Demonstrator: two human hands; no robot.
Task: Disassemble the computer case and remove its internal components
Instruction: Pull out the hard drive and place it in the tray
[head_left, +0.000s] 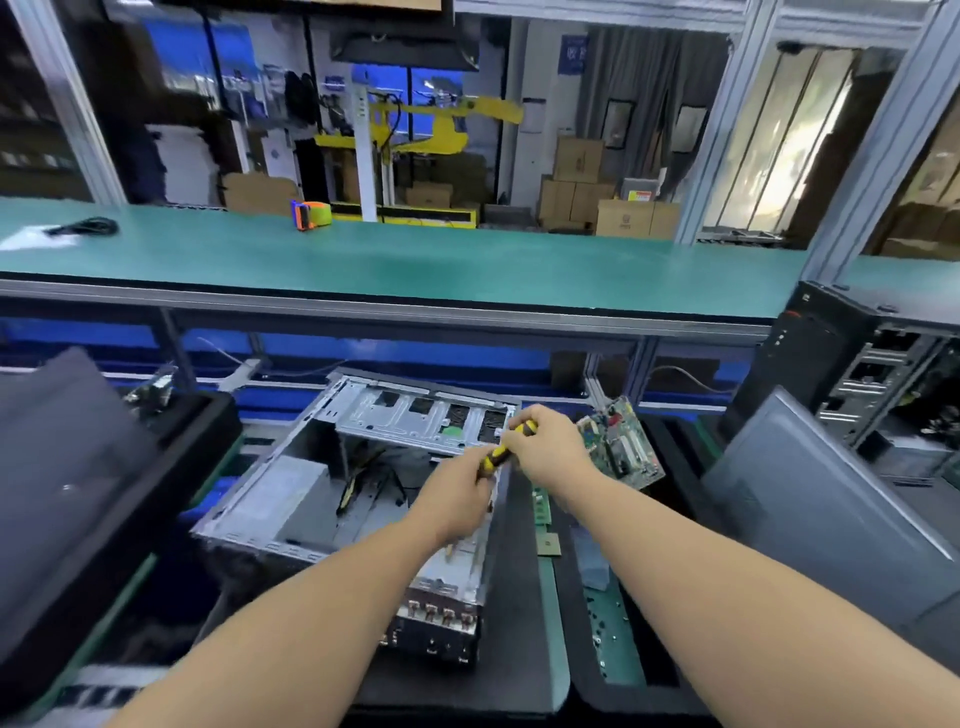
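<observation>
An open metal computer case (291, 499) lies on its side on the bench in front of me, with its drive cage (415, 415) at the far end and loose cables (363, 483) inside. Both hands meet over the case's right edge. My right hand (545, 447) grips the top of a yellow and black screwdriver (501, 452). My left hand (457, 493) wraps around the lower part of the same handle. The screwdriver's tip is hidden behind my left hand.
A green motherboard (623, 441) leans in a black tray to the right. A memory stick (543, 504) lies beside the case. A grey side panel (831, 509) and another black tower (857, 374) stand at right. A black tray (104, 493) sits at left. A green shelf (415, 260) runs above.
</observation>
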